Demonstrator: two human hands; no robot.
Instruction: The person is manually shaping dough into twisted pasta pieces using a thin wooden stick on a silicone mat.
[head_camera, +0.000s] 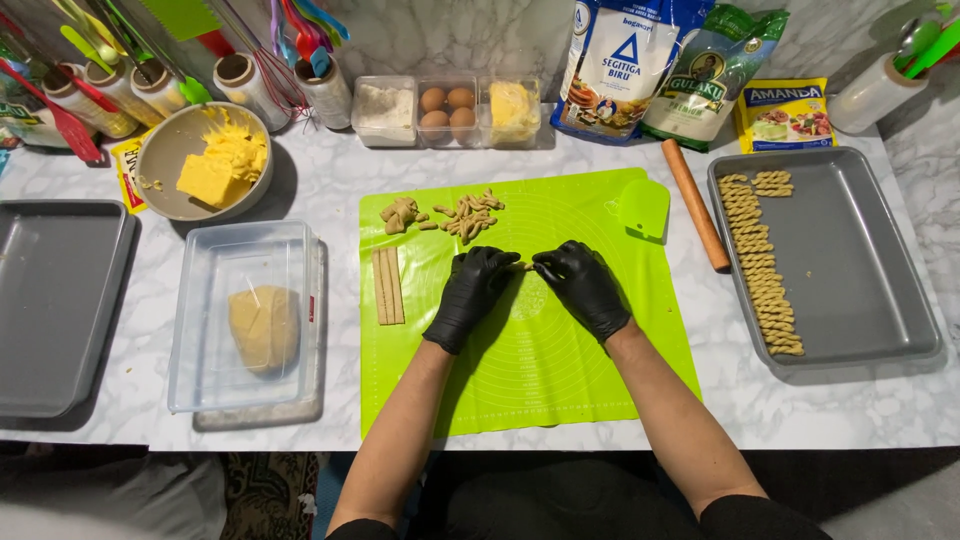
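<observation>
My left hand (470, 292) and my right hand (585, 287), both in black gloves, meet over the middle of a lime green silicone mat (560, 370). Their fingertips pinch a small tan dough piece (526, 266), mostly hidden between them. Flat dough strips (388, 285) lie on the mat left of my left hand. Loose cut dough bits (470, 213) and a small dough clump (400, 214) lie beyond my hands near the mat's far edge. A grey baking tray (860, 260) at the right holds a column of twisted dough sticks (760, 265).
A wooden rolling pin (697, 205) and a green scraper (644, 208) lie between mat and tray. A clear tub with a dough ball (264, 327), a bowl of butter (205, 160), an empty grey tray (55, 300), eggs (447, 110), flour and sugar bags (625, 60) surround the mat.
</observation>
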